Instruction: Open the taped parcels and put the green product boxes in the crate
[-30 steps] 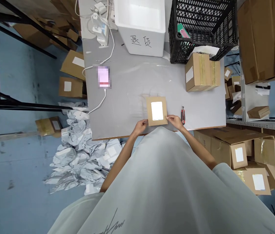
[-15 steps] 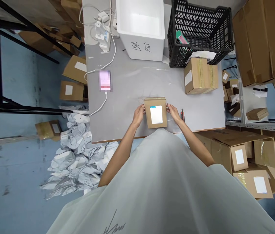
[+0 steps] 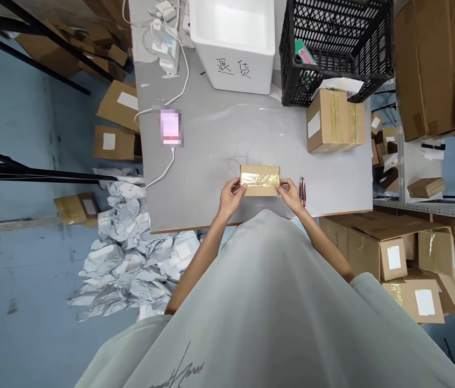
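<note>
Brown cardboard box, small and rectangular (image 3: pixel 260 180), sits between our two hands near the front edge of the grey-topped desk (image 3: pixel 219 145); whether it rests on the surface or is held just above it, we cannot tell. A second ago its face with the white label was turned up toward us, and half a second ago that label still showed. Now the label is out of sight, and a narrower side faces us, crossed lengthwise by a glossy strip of clear yellowish tape (image 3: pixel 260 178).

Our left hand (image 3: pixel 231 197) has shifted from the lower corner to the left end of the box, fingers curled round it and thumb on the near left corner. Our right hand (image 3: pixel 289 194) pinches the opposite end, its thumb on the near right corner. Both are closed only as far as the box between them allows.

Just beside the right hand, the red-and-black utility knife (image 3: pixel 302 192) lies where it lay before. Farther back, the taped brown cartons (image 3: pixel 334 121) and the black slatted plastic crate (image 3: pixel 328 60) keep their places too.
</note>
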{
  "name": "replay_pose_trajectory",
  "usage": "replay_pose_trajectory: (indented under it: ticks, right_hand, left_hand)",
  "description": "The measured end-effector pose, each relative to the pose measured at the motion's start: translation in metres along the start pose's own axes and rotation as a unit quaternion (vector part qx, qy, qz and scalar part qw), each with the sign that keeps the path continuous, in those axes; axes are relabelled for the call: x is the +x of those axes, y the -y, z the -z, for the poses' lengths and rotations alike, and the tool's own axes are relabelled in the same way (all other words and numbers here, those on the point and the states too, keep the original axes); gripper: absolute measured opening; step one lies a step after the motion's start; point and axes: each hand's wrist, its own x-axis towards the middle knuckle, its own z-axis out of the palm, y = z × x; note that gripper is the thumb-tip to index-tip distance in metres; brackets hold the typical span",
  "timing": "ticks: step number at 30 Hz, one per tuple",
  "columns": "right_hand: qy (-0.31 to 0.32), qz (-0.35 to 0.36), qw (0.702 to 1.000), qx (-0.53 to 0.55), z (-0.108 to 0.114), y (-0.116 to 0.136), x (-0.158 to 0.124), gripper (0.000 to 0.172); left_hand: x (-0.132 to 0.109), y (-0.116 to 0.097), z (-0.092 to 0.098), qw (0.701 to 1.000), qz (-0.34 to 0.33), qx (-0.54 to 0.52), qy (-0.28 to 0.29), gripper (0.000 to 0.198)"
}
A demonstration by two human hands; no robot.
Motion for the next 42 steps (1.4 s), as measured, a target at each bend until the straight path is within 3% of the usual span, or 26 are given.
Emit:
replay_pose_trajectory:
  ticks: [3,7,10,15,22,26,29,33,36,38,42]
  right_hand:
    - [0.012,-0.021,1.0,-0.02,0.006,0.003,0.01,0.06]
    - [0.041,-0.035,0.998,-0.029,0.01,0.011,0.017,0.075]
    - [0.06,-0.019,0.998,-0.019,0.009,0.02,0.019,0.076]
    - [0.02,0.005,1.0,-0.003,0.009,0.025,0.025,0.068]
    - [0.027,-0.033,0.999,-0.012,0.012,-0.01,0.023,0.059]
    - [0.044,-0.069,0.996,-0.039,0.016,-0.037,0.013,0.057]
    - [0.046,-0.085,0.992,-0.076,0.017,-0.044,0.019,0.062]
    - [0.024,-0.088,0.992,-0.084,0.01,-0.033,0.048,0.077]
    - [0.067,-0.081,0.994,-0.039,0.001,-0.015,0.066,0.081]
    - [0.084,-0.067,0.994,-0.018,-0.003,-0.002,0.07,0.082]
    - [0.049,-0.033,0.998,0.028,-0.002,0.017,0.054,0.083]
  left_hand:
    - [0.006,-0.004,0.0,1.0,0.015,0.011,-0.003,0.047]
    - [0.01,-0.01,-0.002,0.999,0.029,0.017,0.002,0.055]
    - [0.012,-0.013,-0.001,1.0,-0.001,0.018,0.023,0.073]
    - [0.022,-0.008,0.006,0.995,-0.073,0.02,0.058,0.087]
    - [0.015,0.034,0.01,0.995,0.004,0.014,0.103,0.066]
    - [0.005,0.056,0.009,0.993,0.073,0.021,0.093,0.046]
    - [0.016,0.06,0.006,0.991,0.11,0.046,0.064,0.035]
    - [0.053,0.048,-0.008,0.993,0.105,0.046,0.027,0.049]
    - [0.075,0.028,-0.023,0.994,0.102,0.014,0.033,0.053]
    - [0.078,0.014,-0.028,0.995,0.094,-0.009,0.041,0.052]
    - [0.06,-0.007,-0.019,0.998,0.029,-0.047,0.036,0.059]
